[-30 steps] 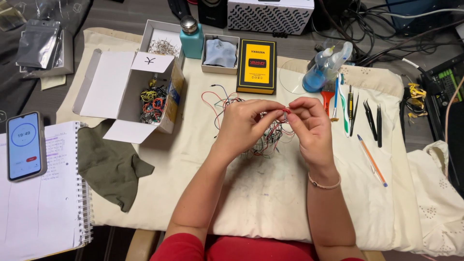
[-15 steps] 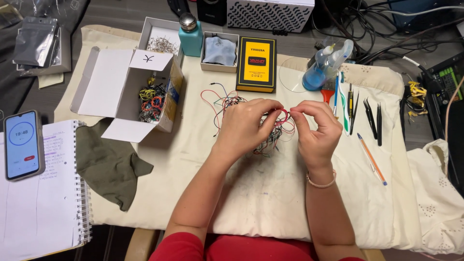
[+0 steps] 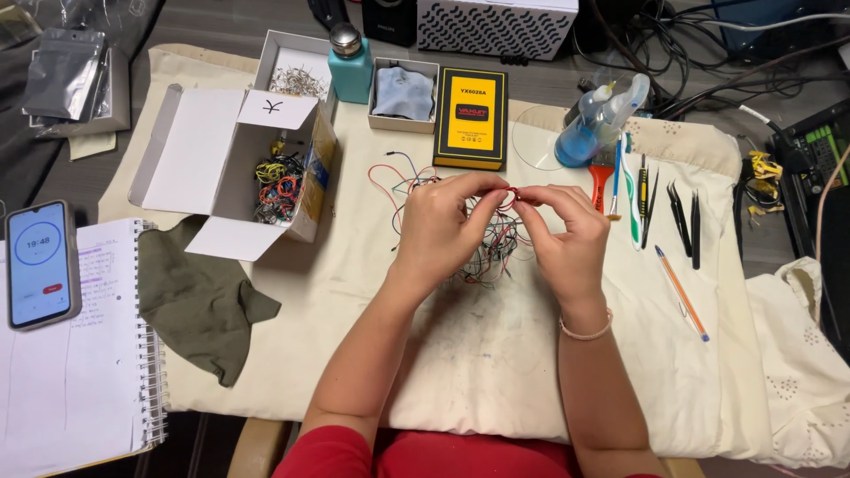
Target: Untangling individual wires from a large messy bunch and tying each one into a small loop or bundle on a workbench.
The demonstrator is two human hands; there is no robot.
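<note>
Just above the centre of the frame the left hand [image 3: 440, 226] and the right hand [image 3: 567, 235] meet fingertip to fingertip over a loose tangle of thin wires [image 3: 482, 252] lying on the cream cloth [image 3: 460, 354] that covers the surface. Both hands are pressed together at thumb and forefinger, pinching between them a small coil of red wire [image 3: 511, 195]; the other fingers curl loosely underneath. The coil sits right at the point where the two hands touch, raised a little over the tangle. A thin bracelet [image 3: 586, 332] circles the right wrist.

To the left of the hands stands an open white cardboard box [image 3: 199, 168] with its flaps spread, holding small coloured wire coils [image 3: 276, 181]. Below it lies a dark green rag [image 3: 199, 301]. At the far left edge a phone [image 3: 38, 263] rests on a spiral notebook [image 3: 75, 381].

Along the top, from left to right, are a shallow tray of small metal bits [image 3: 297, 80], a teal bottle [image 3: 351, 64], a small box with a blue cloth [image 3: 404, 93] and a yellow and black case [image 3: 472, 117]. To the right of the hands lie a blue spray bottle [image 3: 602, 119], a toothbrush [image 3: 630, 199], black tweezers [image 3: 686, 217] and an orange pencil [image 3: 682, 292]
</note>
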